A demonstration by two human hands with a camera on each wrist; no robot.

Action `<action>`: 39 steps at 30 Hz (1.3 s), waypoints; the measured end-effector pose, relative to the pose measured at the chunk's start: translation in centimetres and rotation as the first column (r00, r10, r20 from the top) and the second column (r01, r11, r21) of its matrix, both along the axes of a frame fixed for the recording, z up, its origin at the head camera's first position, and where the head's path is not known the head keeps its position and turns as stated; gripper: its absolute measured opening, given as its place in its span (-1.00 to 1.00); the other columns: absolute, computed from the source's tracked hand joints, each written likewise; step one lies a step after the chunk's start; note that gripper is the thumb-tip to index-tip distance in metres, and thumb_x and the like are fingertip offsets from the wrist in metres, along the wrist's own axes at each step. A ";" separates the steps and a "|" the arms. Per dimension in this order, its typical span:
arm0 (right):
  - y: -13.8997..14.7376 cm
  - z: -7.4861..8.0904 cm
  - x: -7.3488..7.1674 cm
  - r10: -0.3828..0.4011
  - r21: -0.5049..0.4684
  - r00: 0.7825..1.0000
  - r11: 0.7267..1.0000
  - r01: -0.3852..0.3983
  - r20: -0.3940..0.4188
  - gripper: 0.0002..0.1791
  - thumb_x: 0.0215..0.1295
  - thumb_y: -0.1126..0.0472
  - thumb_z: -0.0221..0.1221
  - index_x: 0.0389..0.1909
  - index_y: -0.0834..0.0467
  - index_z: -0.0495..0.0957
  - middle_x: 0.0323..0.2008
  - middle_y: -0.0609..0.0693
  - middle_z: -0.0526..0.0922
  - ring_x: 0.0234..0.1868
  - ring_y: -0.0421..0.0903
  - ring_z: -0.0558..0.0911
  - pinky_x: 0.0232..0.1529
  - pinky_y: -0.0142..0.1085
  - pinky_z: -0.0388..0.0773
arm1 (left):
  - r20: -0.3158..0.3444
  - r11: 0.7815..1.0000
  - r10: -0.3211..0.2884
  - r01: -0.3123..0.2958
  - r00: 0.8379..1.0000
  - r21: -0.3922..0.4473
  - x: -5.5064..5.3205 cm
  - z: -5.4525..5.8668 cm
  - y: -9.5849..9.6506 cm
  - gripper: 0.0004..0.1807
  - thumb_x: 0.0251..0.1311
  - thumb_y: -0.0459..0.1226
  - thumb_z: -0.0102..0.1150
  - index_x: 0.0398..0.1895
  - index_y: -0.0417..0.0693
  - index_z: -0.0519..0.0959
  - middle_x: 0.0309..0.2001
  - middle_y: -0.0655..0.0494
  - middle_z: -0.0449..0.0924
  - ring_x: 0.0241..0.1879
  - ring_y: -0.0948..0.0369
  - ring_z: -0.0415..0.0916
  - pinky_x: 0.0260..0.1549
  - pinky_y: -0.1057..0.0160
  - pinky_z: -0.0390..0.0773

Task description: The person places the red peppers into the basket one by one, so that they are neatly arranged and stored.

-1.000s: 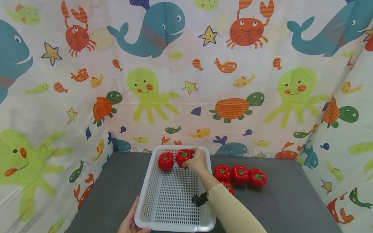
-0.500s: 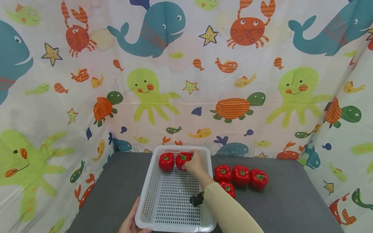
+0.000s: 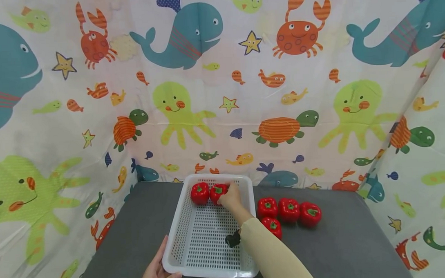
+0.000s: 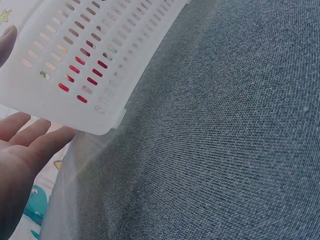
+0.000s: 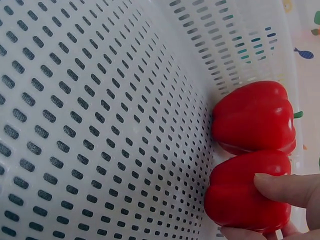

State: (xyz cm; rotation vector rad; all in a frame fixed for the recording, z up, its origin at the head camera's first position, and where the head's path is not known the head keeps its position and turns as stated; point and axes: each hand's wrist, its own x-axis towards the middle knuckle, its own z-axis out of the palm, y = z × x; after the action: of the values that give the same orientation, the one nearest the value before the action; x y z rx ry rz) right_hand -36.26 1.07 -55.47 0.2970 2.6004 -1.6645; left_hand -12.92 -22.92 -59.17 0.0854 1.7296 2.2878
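A white perforated plastic basket (image 3: 212,272) stands on the dark grey table. My right hand (image 3: 230,197) grips a red bell pepper (image 3: 218,191) inside the basket near its far wall. In the right wrist view the thumb (image 5: 280,187) lies across this pepper's side, with fingers beneath it. Right against it on the left sits another red bell pepper (image 3: 200,193), its green stem up in the head view. My left hand (image 3: 157,270) rests at the basket's near left corner, thumb at the front and straight fingers (image 4: 47,142) along the left side.
Several red bell peppers (image 3: 288,210) stand close together on the table (image 3: 344,241), just right of the basket. One of them (image 3: 271,227) is partly covered by the right sleeve (image 3: 270,252). A curtain (image 3: 220,65) printed with sea animals rises behind and along both sides.
My right hand has lowered the pepper slightly toward the basket's floor, and it now sits against the other one. My left hand stays at the corner.
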 end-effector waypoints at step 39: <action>3.9 7.0 4.3 0.137 -0.059 0.982 0.988 -0.146 -0.130 -0.04 -0.01 0.44 0.46 0.46 0.09 0.28 0.42 0.23 0.37 0.43 0.26 0.37 0.28 0.14 0.53 | -0.030 0.999 0.043 -0.043 0.999 -0.018 0.0 0.0 0.3 0.19 0.20 -0.55 0.27 0.65 0.12 -0.33 0.62 -0.19 -0.27 0.50 -0.36 -0.07 0.17 -0.01 0.60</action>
State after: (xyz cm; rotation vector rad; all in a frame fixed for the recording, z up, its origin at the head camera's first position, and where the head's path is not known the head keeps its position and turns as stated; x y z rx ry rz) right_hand -31.94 4.93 -48.50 0.0045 2.5735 -1.7718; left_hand -12.93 -22.64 -59.14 0.0801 1.7844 2.3114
